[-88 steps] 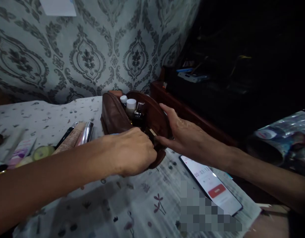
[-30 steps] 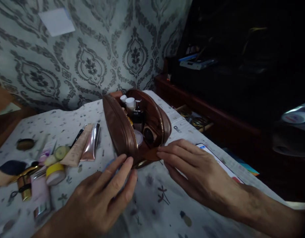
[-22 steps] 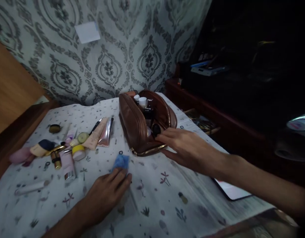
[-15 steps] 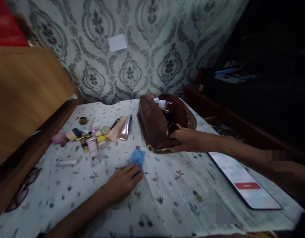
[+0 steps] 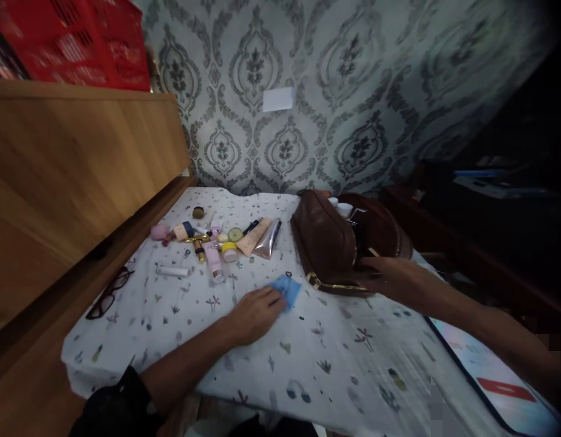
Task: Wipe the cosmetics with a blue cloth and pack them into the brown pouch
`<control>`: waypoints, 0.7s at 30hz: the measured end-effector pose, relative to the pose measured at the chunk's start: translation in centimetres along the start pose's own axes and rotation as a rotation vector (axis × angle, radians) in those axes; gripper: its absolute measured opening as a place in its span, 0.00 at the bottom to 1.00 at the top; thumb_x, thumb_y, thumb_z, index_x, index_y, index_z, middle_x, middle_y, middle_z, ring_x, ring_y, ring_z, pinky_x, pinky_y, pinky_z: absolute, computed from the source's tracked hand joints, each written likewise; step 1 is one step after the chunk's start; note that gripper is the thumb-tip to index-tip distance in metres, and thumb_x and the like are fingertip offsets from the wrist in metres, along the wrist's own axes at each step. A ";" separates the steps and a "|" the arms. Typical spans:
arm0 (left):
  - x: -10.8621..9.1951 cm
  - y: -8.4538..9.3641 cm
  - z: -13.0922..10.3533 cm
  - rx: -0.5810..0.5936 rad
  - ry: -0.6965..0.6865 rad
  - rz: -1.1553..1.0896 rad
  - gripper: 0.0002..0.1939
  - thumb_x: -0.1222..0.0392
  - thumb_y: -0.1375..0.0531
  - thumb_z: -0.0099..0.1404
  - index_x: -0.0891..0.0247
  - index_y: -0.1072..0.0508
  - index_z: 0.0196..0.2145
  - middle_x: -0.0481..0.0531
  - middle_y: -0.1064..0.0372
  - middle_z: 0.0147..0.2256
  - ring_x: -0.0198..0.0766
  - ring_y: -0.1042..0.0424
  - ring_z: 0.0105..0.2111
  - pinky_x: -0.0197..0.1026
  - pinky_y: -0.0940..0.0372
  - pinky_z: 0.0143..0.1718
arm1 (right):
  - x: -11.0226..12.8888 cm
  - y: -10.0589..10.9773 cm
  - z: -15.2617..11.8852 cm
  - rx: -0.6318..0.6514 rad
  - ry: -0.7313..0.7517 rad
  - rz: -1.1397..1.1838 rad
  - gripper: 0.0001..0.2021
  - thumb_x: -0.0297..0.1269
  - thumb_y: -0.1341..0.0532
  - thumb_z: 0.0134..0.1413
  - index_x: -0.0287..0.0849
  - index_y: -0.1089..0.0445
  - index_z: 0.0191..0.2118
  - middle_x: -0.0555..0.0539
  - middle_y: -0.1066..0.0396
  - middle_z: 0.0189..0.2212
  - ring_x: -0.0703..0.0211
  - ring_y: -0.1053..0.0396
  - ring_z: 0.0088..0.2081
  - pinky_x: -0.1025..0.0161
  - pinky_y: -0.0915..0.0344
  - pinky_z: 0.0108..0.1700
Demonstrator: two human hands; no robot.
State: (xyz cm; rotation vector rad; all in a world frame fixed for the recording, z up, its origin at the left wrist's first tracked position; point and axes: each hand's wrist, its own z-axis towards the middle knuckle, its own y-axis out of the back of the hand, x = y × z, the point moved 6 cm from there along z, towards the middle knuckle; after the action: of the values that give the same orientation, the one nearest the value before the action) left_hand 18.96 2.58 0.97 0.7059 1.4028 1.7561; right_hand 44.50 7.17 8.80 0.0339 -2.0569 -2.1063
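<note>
My left hand (image 5: 258,314) rests on the patterned tablecloth, its fingers curled over a small blue cloth (image 5: 290,291). A tiny dark ring (image 5: 288,274) lies at the cloth's upper edge. On the right, my right hand (image 5: 380,276) grips the near rim of an open brown zip bag (image 5: 323,240); some fingertips are hidden at the opening. White-capped containers (image 5: 344,209) show inside the bag. Left of it lie a silver-pink tube (image 5: 268,240), a peach tube (image 5: 254,237), a yellow-lidded jar (image 5: 229,252), a pink tube (image 5: 214,262) and several other cosmetics.
A phone or tablet with a lit screen (image 5: 494,370) lies at the right, partly under my right forearm. Glasses (image 5: 110,294) and a white stick-like tube (image 5: 172,271) are on the left. A wooden panel (image 5: 80,164) and a red basket (image 5: 80,42) border the left side.
The view has swung left, so everything sits further right and more of the red basket shows. Both hands keep their places on the blue cloth and the bag.
</note>
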 end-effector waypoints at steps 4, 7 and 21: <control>1.3 0.3 -0.2 0.006 0.103 0.001 0.12 0.69 0.51 0.71 0.61 0.32 0.46 0.53 0.29 0.42 0.41 0.30 0.43 0.40 0.33 0.36 | 1.8 1.6 -3.1 -0.400 -0.014 0.039 0.15 0.42 0.38 0.54 0.43 0.26 0.46 0.43 0.21 0.35 0.49 0.24 0.29 0.59 0.34 0.28; 2.0 1.1 -0.5 -0.073 0.167 -0.005 0.12 0.67 0.52 0.72 0.62 0.32 0.47 0.54 0.29 0.40 0.41 0.29 0.42 0.40 0.33 0.35 | 5.0 2.4 -5.9 -0.690 0.075 0.214 0.13 0.44 0.42 0.59 0.42 0.26 0.43 0.42 0.23 0.38 0.54 0.26 0.29 0.60 0.31 0.29; 5.7 3.2 -1.5 -0.294 0.441 -0.022 0.10 0.61 0.50 0.72 0.61 0.29 0.40 0.51 0.25 0.31 0.39 0.25 0.32 0.39 0.36 0.33 | 15.6 -9.4 3.2 -0.092 0.086 1.113 0.13 0.43 0.39 0.48 0.41 0.25 0.35 0.44 0.23 0.31 0.55 0.26 0.31 0.63 0.31 0.26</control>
State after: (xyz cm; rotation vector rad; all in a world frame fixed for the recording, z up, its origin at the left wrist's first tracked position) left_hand 13.88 6.22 3.54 0.1473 1.3747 2.1288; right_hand 27.54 7.99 1.45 -0.8079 -1.3613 -1.4124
